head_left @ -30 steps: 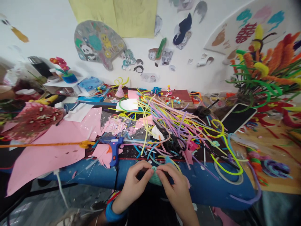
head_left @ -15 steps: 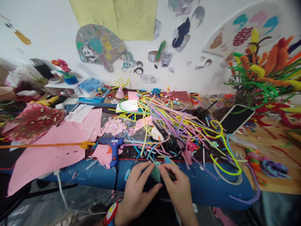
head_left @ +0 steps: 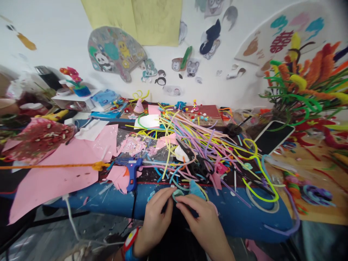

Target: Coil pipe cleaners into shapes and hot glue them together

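Between my two hands, at the near edge of the table, is a small mint-green fuzzy piece (head_left: 177, 194), coiled or folded and partly covered by fingers. My left hand (head_left: 159, 214) pinches its left side with thumb and forefinger. On the other side, the fingertips of my right hand (head_left: 199, 215) press against it. Just beyond the right hand lies a light-blue pointed piece (head_left: 197, 189). To the left a blue hot glue gun (head_left: 132, 175) rests on pink felt (head_left: 119, 178), its cord hanging over the edge.
A tangled heap of coloured pipe cleaners (head_left: 195, 130) spreads across the table, with black scissors (head_left: 199, 165) in it. Large pink sheets (head_left: 65, 174) overhang the front left. A phone (head_left: 274, 136) leans at right beside fuzzy orange and green stems (head_left: 301, 79). Small crafted figures stand at the back.
The mint-green piece has been turned from an upright flat shape into a coiled or folded one. My right fingers have shifted left and lower, uncovering more of the light-blue piece.
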`<state>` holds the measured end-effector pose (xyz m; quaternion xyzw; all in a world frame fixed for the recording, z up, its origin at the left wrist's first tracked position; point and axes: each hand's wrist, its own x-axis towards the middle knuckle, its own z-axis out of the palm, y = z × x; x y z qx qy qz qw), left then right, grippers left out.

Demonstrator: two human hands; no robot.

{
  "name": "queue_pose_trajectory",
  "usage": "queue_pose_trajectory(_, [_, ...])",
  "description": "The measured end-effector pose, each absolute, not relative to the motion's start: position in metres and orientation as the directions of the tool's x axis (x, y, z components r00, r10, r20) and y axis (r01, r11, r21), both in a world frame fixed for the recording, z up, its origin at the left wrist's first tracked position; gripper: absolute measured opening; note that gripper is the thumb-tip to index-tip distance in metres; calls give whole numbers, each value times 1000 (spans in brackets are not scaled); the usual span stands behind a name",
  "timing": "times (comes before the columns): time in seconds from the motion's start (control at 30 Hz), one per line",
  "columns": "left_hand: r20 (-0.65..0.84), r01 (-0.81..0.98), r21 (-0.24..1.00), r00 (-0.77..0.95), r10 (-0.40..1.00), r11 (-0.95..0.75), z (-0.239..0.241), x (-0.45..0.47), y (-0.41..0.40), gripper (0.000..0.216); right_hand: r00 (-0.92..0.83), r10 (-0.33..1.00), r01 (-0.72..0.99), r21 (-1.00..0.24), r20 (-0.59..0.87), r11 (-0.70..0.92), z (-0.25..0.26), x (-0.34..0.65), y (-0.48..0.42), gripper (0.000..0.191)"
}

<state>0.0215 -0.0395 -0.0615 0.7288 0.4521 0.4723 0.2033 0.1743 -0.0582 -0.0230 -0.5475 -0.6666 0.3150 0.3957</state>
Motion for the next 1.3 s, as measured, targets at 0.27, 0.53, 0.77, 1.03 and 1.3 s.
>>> queue_pose_trajectory(0.27, [326, 354, 861, 167, 930, -365, -58, 21, -37, 19, -19, 959, 544, -802, 283, 247, -27, 177, -53, 14])
queue_pose_trajectory(0.53, [104, 229, 961, 220, 970, -155, -52, 17, -34, 12, -49, 962, 557, -792, 269, 250, -36, 175, -53, 15])
queue_pose_trajectory(0.77, [85, 187, 974, 213, 973, -125, -53, 20, -31, 17, -39, 965, 529, -814, 258, 239, -30, 173, -55, 13])
queue_pose_trajectory(1.03, [476, 453, 768, 69, 877, -452, -56, 25, -38, 11, 173, 946, 529, -836, 274, 145, -36, 163, -58, 16])
queue_pose_trajectory(1.3, [553, 489, 654, 212, 806, -577, -63, 26, -45, 33, 158, 987, 357, -934, 23, -35, -25, 166, -56, 24])
